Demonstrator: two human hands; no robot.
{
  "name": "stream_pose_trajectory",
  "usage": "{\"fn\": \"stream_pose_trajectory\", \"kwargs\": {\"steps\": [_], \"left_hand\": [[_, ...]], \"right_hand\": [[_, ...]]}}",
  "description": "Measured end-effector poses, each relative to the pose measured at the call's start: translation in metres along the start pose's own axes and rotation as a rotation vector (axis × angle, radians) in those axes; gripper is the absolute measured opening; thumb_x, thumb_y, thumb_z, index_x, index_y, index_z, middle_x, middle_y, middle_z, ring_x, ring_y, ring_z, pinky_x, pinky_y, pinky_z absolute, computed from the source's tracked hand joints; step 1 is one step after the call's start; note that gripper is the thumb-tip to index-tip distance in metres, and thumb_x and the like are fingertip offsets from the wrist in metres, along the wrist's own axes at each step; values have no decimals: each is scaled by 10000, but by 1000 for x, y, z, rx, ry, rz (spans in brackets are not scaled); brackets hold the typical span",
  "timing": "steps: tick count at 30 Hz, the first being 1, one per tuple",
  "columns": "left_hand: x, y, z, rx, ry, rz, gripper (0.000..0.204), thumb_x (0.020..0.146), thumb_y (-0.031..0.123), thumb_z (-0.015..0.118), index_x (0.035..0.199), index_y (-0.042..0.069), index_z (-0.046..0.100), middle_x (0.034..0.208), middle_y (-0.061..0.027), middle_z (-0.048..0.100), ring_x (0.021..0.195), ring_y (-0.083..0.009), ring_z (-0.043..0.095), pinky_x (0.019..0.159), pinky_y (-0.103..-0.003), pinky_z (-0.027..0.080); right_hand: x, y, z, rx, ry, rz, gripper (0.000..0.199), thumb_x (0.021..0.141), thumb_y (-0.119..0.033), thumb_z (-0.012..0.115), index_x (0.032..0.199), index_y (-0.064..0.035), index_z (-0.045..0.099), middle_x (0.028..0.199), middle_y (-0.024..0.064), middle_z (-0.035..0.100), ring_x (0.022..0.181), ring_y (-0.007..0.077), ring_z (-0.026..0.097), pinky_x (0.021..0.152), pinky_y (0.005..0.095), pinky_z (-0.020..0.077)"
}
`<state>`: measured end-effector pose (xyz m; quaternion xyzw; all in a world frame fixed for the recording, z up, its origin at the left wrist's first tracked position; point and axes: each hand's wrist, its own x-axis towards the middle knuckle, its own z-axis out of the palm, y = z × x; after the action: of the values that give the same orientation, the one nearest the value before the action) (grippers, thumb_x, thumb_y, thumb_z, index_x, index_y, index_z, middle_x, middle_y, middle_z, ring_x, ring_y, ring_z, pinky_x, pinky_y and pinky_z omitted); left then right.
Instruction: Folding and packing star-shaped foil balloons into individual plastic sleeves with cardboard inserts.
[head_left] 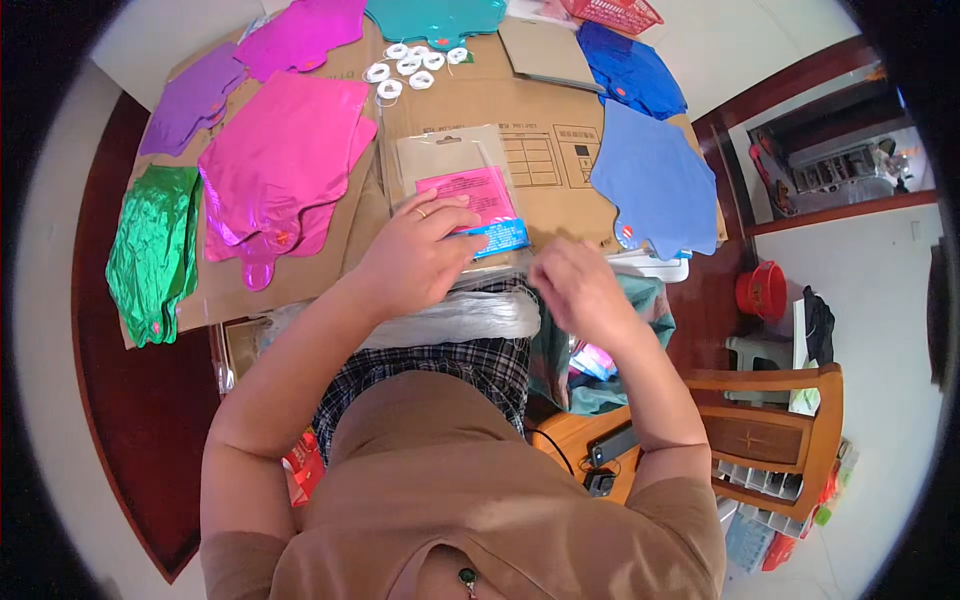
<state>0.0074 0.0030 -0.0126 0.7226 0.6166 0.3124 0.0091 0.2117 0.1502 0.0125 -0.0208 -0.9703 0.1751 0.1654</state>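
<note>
- packet (450, 150) of clear film, with a pink card (485, 195) and a blue strip (505, 237) showing; it lies face up on the brown cardboard (545, 215), near the middle of the near edge
- it looks light; the film is probably thin, slick and quick to crease, while the card likely gives some stiffness; it should survive ordinary handling, though a hard tug could stretch or split the film
- good holds seem to be the side edges, where card and film can be pinched together, or the far end with its hanging slot; loose film alone would probably slide between fingertips
- the left hand (425, 250) rests over the packet's near left part, fingers reaching right across the pink card and the blue strip; the thumb is hidden, so i cannot tell whether it grips or merely presses
- the right hand (575, 285) is just beside the near right corner, fingers curled in and narrow; whether they pinch the film i cannot tell
- white coils (408, 65) sit farther off on the far side; a magenta foil stack (285, 150) lies to the left, a light-blue one (655, 175) to the right, both apart from the packet
</note>
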Motion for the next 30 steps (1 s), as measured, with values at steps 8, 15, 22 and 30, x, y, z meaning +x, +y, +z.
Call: {"fn": "stream_pose_trajectory", "kwargs": {"steps": [8,15,22,30], "left_hand": [[-2,-2,1,-34,23,-8,227,821,144,626,1043,115,666,1129,-74,598,1160,-289,532,1041,-482,349],[2,-3,-3,-148,2,-49,214,810,93,623,1020,61,592,1154,-118,603,1169,-344,533,1056,-481,351],[-12,-4,-22,-225,-17,-2,322,726,236,737,938,59,571,1140,-152,541,1195,-375,490,1054,-493,333],[-26,10,-39,122,-119,87,435,640,300,791,942,66,583,1082,-114,545,1195,-314,495,1071,-524,310]], "right_hand": [[-29,-62,-3,998,-613,-53,95,829,-77,638,829,-80,543,802,62,559,780,249,563,707,358,446],[-61,80,173,232,-378,525,155,783,-88,599,924,-51,650,964,153,660,881,326,633,761,417,501],[1,52,206,130,-71,367,476,844,-245,582,1303,-144,509,1314,131,539,1183,328,528,991,430,417],[-35,13,3,-106,-936,477,603,666,-227,743,1237,-124,581,1103,170,611,968,366,605,819,431,486]]}}
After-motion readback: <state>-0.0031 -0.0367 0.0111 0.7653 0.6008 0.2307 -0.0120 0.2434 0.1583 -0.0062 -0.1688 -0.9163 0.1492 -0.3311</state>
